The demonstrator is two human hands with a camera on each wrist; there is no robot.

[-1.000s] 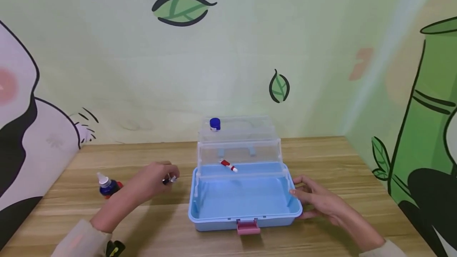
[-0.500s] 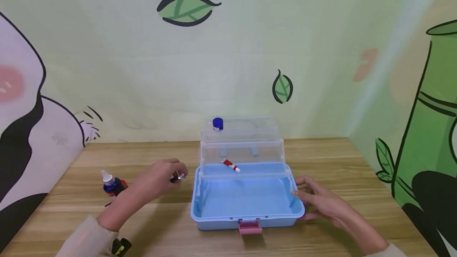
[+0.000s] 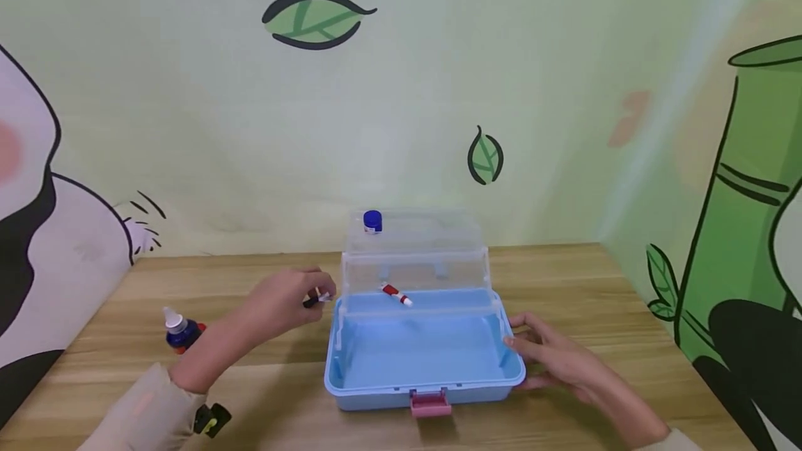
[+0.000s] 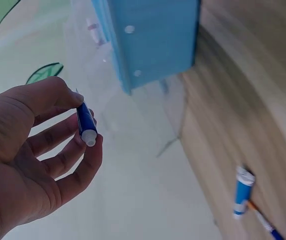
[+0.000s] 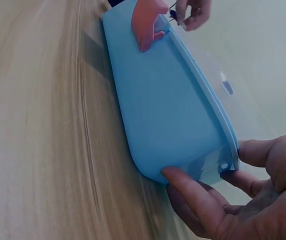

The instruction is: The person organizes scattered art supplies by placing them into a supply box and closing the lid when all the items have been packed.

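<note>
My left hand [image 3: 288,298] pinches a small blue paint tube [image 4: 86,122] with a white cap between thumb and fingertips. It hangs in the air at the left end of a light-blue box [image 3: 426,357]. The box stands on the table with its clear tiered upper trays raised at the back and a pink latch [image 3: 430,404] hanging down in front. My right hand [image 3: 557,353] grips the box's right end, thumb at the rim, fingers against the end wall. A red-and-white tube [image 3: 397,295] lies in the lower clear tray; a blue-lidded jar [image 3: 372,221] sits in the upper one.
Left of the box, beside my left forearm, stands a dark-blue bottle [image 3: 177,333] with a white nozzle. A blue-and-white tube [image 4: 244,192] and an orange-tipped brush [image 4: 263,220] lie on the table in the left wrist view. A printed wall [image 3: 413,103] closes off the back.
My left hand has moved right with the paint tube, up to the box's left rim. My right hand keeps its hold on the right end.
</note>
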